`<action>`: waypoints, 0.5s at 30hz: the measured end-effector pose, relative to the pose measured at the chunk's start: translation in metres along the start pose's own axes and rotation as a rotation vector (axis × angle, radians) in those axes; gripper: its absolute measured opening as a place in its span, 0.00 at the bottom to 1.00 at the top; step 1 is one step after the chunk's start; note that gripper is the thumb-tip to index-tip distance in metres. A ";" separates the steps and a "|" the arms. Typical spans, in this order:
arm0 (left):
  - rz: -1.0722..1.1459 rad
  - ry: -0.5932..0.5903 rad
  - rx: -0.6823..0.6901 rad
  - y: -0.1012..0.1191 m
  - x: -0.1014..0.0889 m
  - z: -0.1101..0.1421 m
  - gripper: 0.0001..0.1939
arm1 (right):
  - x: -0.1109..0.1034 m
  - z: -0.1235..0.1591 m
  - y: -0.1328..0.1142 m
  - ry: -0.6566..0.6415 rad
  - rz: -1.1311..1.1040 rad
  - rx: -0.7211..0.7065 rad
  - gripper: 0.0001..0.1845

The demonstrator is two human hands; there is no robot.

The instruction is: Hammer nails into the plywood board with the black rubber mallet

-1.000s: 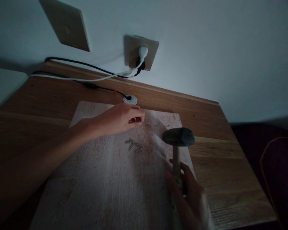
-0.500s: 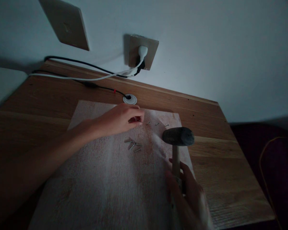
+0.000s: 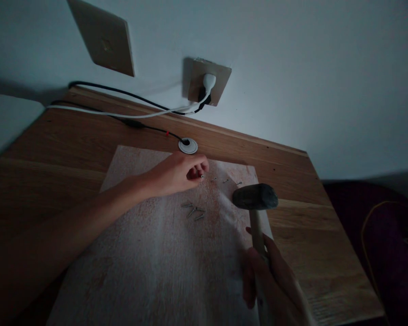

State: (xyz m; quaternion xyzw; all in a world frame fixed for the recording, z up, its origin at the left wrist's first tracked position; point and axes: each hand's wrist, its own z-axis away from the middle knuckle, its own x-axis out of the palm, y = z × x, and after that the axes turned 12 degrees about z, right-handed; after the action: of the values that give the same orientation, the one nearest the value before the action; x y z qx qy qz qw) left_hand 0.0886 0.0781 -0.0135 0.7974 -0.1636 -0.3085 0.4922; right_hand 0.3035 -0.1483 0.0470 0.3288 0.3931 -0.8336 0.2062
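My left hand [image 3: 177, 174] reaches across a pale, reddish-stained board [image 3: 149, 253] and pinches a small nail [image 3: 201, 175] upright against it. Just below the hand, a little pile of loose nails [image 3: 193, 210] lies on the board. A short row of nails [image 3: 226, 181] stands in the board to the right of my fingers. My right hand [image 3: 272, 283] is wrapped round the wooden handle of a hammer [image 3: 255, 197], whose dark head hovers over the board's right part.
The board lies on a wooden desk [image 3: 54, 140] against a white wall. A wall socket [image 3: 209, 81] holds white and black plugs, and their cables [image 3: 115, 113] run leftward along the desk's back. A round cable grommet [image 3: 187, 146] sits behind the board. A dark seat [image 3: 387, 235] stands to the right.
My left fingers have curled tighter over the nail and shifted slightly right. The hammer and my right hand have barely moved; the view has drifted a little.
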 end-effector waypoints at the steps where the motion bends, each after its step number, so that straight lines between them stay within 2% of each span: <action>1: 0.001 0.000 0.001 -0.001 0.000 0.000 0.08 | 0.000 0.001 0.000 -0.009 -0.024 0.009 0.38; 4: -0.002 -0.001 0.000 -0.003 0.000 0.001 0.11 | 0.002 0.005 -0.002 0.024 -0.116 0.063 0.39; 9: -0.037 0.010 -0.019 -0.004 0.001 -0.001 0.15 | 0.015 0.017 -0.014 0.176 -0.335 0.155 0.42; 11: -0.047 0.003 -0.047 -0.003 0.001 -0.002 0.15 | 0.018 0.018 -0.019 0.184 -0.299 0.125 0.41; 15: -0.025 -0.012 -0.097 -0.002 -0.001 -0.002 0.17 | 0.019 0.013 -0.030 0.091 -0.113 -0.033 0.37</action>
State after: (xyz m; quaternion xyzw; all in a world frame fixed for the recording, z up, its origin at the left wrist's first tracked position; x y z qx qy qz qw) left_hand 0.0893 0.0804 -0.0144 0.7727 -0.1415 -0.3269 0.5255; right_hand 0.2675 -0.1420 0.0556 0.3402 0.4335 -0.8216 0.1461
